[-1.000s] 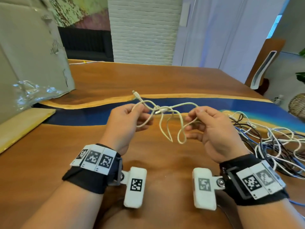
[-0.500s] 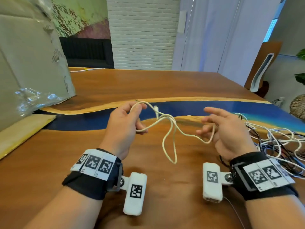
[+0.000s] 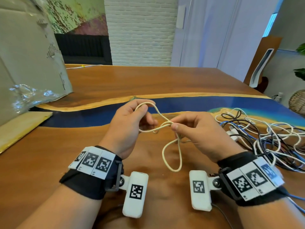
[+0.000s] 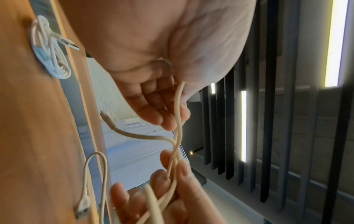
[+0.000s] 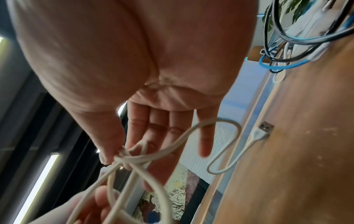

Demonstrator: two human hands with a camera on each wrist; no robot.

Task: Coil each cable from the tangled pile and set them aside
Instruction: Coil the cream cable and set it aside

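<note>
Both hands are working above the table (image 3: 49, 162), centre of the head view. The left hand (image 3: 125, 128) is holding a cream cable (image 3: 171, 156): one loop is arching over its index finger and thumb at the top, and the strand is running down through the palm past the curled fingers (image 4: 153, 109). In the left wrist view the cable is passing between thumb base and fingers, twisting with a second strand below.

The right hand (image 3: 201, 134) is pinching the crossing point of the cable between thumb and index finger, just right of the left hand. In the right wrist view the knot-like crossing is sitting at the thumb tip; the other fingers (image 5: 166, 128) are lying straighter, spread behind it. Below the pinch a long loop is hanging down, ending just above the table. One plug end is trailing near the table surface in both wrist views.

The tangled pile (image 3: 264, 138) of white, black and blue cables is lying at the right of the frame. A coiled white cable (image 4: 49, 50) is lying on the table, upper left of the left wrist view.
</note>
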